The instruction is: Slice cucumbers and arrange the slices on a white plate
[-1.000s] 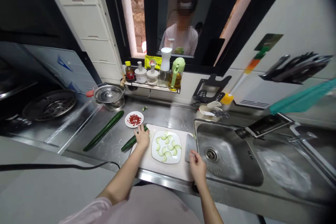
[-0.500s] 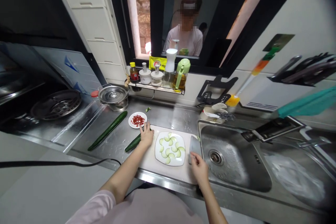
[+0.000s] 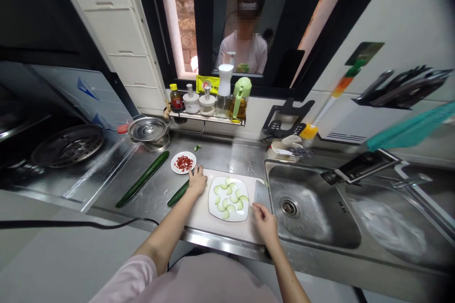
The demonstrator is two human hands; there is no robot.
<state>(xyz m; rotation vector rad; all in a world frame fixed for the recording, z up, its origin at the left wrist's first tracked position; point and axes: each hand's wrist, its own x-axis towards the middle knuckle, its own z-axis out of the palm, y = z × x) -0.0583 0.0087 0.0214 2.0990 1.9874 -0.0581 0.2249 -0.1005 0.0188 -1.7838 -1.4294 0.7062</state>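
Left hand (image 3: 198, 182) held spread at the red-bit dish (image 3: 173, 166), left of centre (contact unclear); bits (image 3: 184, 163) could be spilled by a pressed rim; right hand (image 3: 265, 223) curled by the white plate (image 3: 241, 215), lower centre, pinch can't be told; slices (image 3: 244, 198) could be displaced by a bump.

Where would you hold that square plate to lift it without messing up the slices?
Probably by its left and right edges, toward the near corners, coming in from both sides. The plate lies flat and its rim is bare at those corners, while the slices sit farther in, so a level two-sided hold seems safest.
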